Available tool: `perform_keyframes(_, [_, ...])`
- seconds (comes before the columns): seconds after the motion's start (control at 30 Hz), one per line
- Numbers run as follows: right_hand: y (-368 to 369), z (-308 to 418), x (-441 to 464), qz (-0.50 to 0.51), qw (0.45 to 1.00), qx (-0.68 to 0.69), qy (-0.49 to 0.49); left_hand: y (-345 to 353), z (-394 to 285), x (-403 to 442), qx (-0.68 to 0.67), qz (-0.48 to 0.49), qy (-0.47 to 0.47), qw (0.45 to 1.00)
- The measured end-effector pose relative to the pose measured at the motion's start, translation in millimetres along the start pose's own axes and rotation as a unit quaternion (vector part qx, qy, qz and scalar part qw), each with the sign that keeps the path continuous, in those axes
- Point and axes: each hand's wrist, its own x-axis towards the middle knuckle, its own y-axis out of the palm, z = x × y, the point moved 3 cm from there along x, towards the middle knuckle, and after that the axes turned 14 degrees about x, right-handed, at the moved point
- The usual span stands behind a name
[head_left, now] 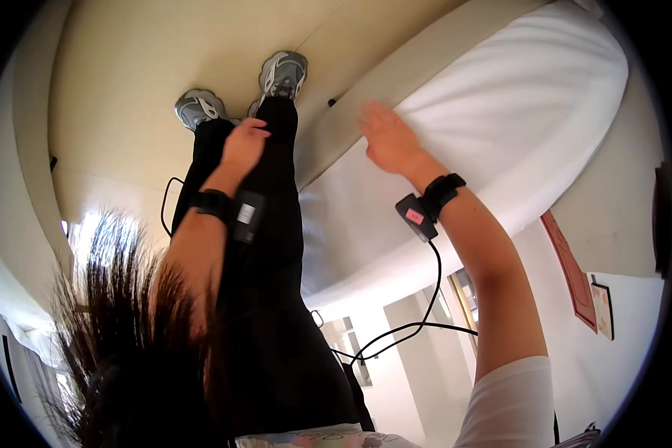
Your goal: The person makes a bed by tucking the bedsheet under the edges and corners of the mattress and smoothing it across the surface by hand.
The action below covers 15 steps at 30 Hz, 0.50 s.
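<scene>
My left hand point(244, 145) is in front of my black trousers point(265, 269), near the lower leg. Its fingers are loosely bent and a little apart, with nothing visible in them. Over the edge of a white sheet-covered bed point(493, 119) hovers my right hand point(390, 138), fingers stretched out and slightly blurred; it holds nothing. Each wrist wears a black strap with a small box: the left box point(248, 216) carries a white label, the right box point(418, 216) a pink one. Whether the right hand touches the sheet I cannot tell.
Grey sneakers point(284, 75) stand on the beige floor point(149, 45). From the right box a black cable point(438, 276) loops down past my side. Dark hair point(127, 336) hangs across the lower left. A reddish-brown panel point(571, 269) shows at the far right.
</scene>
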Motion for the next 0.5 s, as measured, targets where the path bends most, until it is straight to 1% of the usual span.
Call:
perform_keyframes(0.03, [-1, 9, -13, 0.036, 0.998, -0.044, 0.004, -27, 9, 6, -0.019, 0.009, -0.009, 1.0])
perform_keyframes(0.07, [-5, 19, -23, 0.034, 0.998, -0.049, 0.004, -55, 11, 6, -0.039, 0.018, -0.019, 0.999])
perform_keyframes(0.13, [-7, 35, -41, 0.188, 0.98, -0.059, 0.008, -114, 5, -1, -0.047, 0.011, -0.103, 0.994])
perform_keyframes(0.2, [-5, 52, -56, 0.26, 0.965, -0.036, -0.014, -159, 10, -2, -0.055, -0.031, -0.086, 0.994])
perform_keyframes(0.23, [2, 48, -55, 0.249, 0.967, -0.047, -0.019, -171, 7, 2, -0.055, -0.046, -0.079, 0.994])
perform_keyframes(0.3, [-2, 35, -59, 0.344, 0.938, -0.039, 0.002, -202, -11, -2, 0.074, -0.036, -0.053, 0.995])
perform_keyframes(0.33, [-8, 22, -54, 0.339, 0.94, -0.041, 0.001, -214, -21, -3, 0.076, -0.041, -0.052, 0.995])
perform_keyframes(0.4, [-37, -24, -35, 0.281, 0.949, -0.118, 0.085, -228, -48, -5, 0.024, 0.0, -0.023, 0.999])
perform_keyframes(0.43, [-56, -51, -28, 0.272, 0.942, -0.142, 0.137, -235, -63, -9, 0.026, -0.001, -0.025, 0.999])
perform_keyframes(0.47, [-80, -81, -26, 0.258, 0.933, -0.168, 0.186, -234, -86, -21, 0.0, 0.039, -0.044, 0.998])
perform_keyframes(0.5, [-106, -117, -22, 0.211, 0.918, -0.238, 0.237, -235, -108, -28, -0.03, 0.078, -0.062, 0.995])
